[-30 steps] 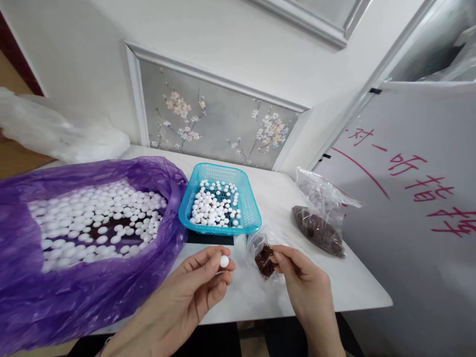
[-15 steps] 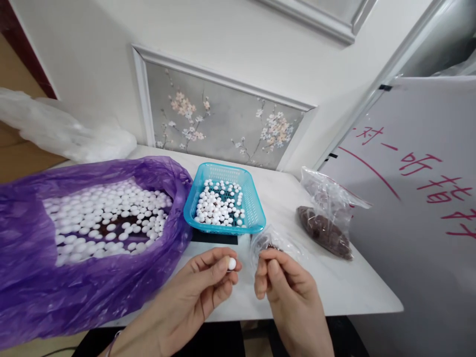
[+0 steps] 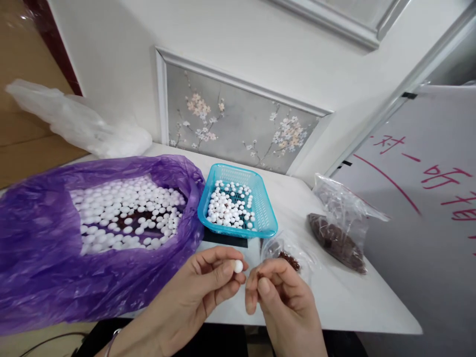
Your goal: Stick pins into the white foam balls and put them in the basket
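left hand [image 3: 203, 287]: pinching white bead [image 3: 238, 266] | right hand [image 3: 277, 292]: fingers curled, contents unclear

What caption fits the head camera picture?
Left hand pinches a white bead beside the right hand, near a blue basket of beads.

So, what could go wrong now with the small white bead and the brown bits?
1. The white bead sits only between the left hand's fingertips, near the table edge; it may slip and roll off.
2. The right hand seems to pinch something tiny beside the bead; it could drop unnoticed.
3. The small clear bag of brown bits lies loose behind the hands; a knock might spill it.
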Motion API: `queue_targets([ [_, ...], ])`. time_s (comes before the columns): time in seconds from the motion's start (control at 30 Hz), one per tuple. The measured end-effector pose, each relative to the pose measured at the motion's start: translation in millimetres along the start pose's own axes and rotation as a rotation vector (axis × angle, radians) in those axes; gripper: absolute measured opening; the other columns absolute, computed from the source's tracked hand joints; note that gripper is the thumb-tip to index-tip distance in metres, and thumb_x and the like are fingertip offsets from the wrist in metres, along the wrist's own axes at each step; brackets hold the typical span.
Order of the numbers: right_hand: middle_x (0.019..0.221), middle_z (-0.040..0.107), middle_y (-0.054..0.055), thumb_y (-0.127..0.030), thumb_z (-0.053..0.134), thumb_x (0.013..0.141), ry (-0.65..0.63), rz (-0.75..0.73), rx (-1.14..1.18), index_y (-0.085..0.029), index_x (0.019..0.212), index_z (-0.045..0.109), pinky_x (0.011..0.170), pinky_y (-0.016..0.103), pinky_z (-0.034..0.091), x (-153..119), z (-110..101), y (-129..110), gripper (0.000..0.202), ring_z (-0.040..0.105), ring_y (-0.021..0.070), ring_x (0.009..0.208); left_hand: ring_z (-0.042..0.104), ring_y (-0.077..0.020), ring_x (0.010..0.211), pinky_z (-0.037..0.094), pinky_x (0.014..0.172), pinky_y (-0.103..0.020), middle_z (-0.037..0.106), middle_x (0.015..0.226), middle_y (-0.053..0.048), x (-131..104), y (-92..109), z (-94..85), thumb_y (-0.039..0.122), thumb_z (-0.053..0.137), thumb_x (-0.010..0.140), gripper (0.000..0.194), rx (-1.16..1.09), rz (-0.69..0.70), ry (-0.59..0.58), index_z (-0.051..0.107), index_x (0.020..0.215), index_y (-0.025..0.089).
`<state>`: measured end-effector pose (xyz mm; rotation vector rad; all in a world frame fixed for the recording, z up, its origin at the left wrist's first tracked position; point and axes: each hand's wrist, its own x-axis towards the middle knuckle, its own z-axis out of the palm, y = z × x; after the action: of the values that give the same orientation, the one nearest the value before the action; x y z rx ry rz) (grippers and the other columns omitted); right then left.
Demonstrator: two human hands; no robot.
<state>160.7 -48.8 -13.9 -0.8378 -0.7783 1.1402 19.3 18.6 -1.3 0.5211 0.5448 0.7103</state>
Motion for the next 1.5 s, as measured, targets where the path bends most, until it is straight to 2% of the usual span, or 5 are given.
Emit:
queue_targets([
  [0.33,0.07,0.07,-0.003,-0.032,0.074,0.087,0.032,-0.117,-0.063,-0.026,0.095,0.075,0.064,0.021,0.051,-1.8,2.0,2.4,0.01,0.064,0.0086,0.061,0.067,-0.0074,0.071,0.056,0.071,-0.014,0.073,0.076,-0.001,-2.2,1.0,-1.0,0.018,0.082,0.077,0.007,0.035,0.021,-0.044,0.079,0.081,0.014],
  [0.7,0.08,0.079,0.004,-0.034,0.078,0.082,0.106,0.027,0.016,-0.021,0.088,0.076,0.054,0.024,0.06,-2.9,9.3,0.6,0.014,0.074,0.0169,0.065,0.067,-0.0094,0.068,0.056,0.072,-0.019,0.073,0.077,-0.001,-1.3,-0.7,-4.4,0.02,0.078,0.081,0.005,0.052,0.055,-0.034,0.076,0.081,0.015],
  [0.87,0.077,0.072,0.0,-0.029,0.069,0.09,0.124,-0.189,-0.162,-0.025,0.086,0.073,0.058,0.023,0.056,-2.8,8.5,9.7,0.006,0.066,0.0121,0.063,0.067,-0.0102,0.069,0.056,0.071,-0.017,0.072,0.072,-0.002,-3.6,-1.7,-3.0,0.022,0.081,0.077,0.01,0.048,0.016,-0.022,0.076,0.082,0.014],
  [1.07,0.087,0.065,0.001,-0.011,0.062,0.09,0.232,-0.6,-0.565,-0.028,0.09,0.071,0.077,0.026,0.049,0.0,11.1,22.7,0.019,0.06,0.0161,0.089,0.07,-0.0085,0.071,0.057,0.071,-0.014,0.074,0.077,0.0,-8.0,-4.2,0.3,0.02,0.089,0.067,0.016,0.0,-0.048,0.093,0.078,0.078,0.015],
  [1.5,0.088,0.068,0.003,-0.003,0.061,0.086,0.306,-0.765,-0.84,-0.03,0.095,0.07,0.074,0.035,0.054,-2.4,15.0,30.7,0.03,0.066,0.0208,0.083,0.066,-0.0089,0.067,0.053,0.068,-0.016,0.071,0.069,-0.001,-10.6,-7.5,-4.2,0.025,0.089,0.066,0.017,0.053,0.002,0.037,0.079,0.077,0.016],
])
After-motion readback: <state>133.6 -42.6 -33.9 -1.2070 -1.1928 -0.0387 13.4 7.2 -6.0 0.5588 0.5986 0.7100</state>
